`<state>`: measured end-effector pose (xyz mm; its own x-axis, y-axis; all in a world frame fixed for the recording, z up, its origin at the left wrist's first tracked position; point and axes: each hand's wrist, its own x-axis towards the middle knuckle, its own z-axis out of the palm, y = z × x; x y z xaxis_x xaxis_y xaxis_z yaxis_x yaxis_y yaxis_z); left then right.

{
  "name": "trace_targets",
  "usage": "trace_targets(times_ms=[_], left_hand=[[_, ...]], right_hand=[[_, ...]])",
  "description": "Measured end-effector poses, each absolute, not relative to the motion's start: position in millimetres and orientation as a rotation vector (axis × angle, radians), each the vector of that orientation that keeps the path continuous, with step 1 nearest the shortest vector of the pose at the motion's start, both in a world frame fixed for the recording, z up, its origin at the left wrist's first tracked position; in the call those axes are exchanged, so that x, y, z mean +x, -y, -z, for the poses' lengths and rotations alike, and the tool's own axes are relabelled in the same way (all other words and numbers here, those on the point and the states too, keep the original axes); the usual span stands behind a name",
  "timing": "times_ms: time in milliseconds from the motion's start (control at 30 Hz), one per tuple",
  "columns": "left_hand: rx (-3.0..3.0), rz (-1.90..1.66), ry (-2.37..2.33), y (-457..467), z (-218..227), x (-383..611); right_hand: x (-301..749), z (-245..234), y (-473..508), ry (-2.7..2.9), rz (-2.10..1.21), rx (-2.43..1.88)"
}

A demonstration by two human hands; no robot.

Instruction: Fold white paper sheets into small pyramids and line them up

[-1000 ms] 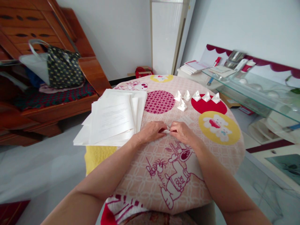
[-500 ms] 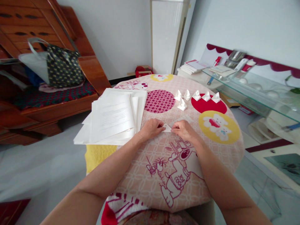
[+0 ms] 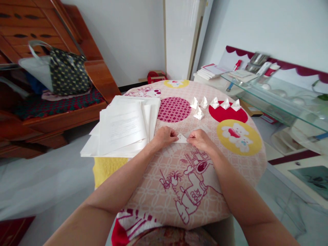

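A small white folded paper triangle (image 3: 182,138) lies on the patterned tablecloth between my hands. My left hand (image 3: 165,137) pinches its left corner, and the fingertips of my right hand (image 3: 200,139) are closed on its right corner. Beyond them, several finished-looking folded paper boats (image 3: 215,103) stand upright near the far right of the table, most in a row with one (image 3: 198,113) nearer to me. To the left of my hands lies a stack of white paper sheets (image 3: 123,126), the top one printed with text.
The round table's cloth (image 3: 159,177) carries cartoon prints. A glass shelf (image 3: 276,99) with cups and papers stands to the right, close to the table edge. On the left, a wooden bench (image 3: 97,75) holds a dark patterned bag (image 3: 68,71).
Both hands stay on the folded paper with almost no movement. The left hand has shifted very slightly left, so a little more of the paper shows. The view has tilted slightly.
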<state>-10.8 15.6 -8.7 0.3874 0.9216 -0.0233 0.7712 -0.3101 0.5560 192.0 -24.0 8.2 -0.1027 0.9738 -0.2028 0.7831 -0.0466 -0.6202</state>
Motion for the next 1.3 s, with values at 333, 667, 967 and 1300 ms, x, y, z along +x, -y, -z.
trace_targets(times_ms=[333,667,967,1300], left_hand=[[2.242,-0.351,-1.495,-15,6,-6],[2.251,-0.282,-1.536,-17,7,-3],[2.206,-0.298,-1.515,-19,5,-3],[2.259,-0.397,-1.494,-16,11,-4]], right_hand=[[190,-8,20,1.969,-0.840,-1.911],[185,-10,17,2.071,-0.745,-2.044],[185,-9,17,2.089,-0.704,-2.046],[182,-10,17,2.091,-0.642,-2.047]])
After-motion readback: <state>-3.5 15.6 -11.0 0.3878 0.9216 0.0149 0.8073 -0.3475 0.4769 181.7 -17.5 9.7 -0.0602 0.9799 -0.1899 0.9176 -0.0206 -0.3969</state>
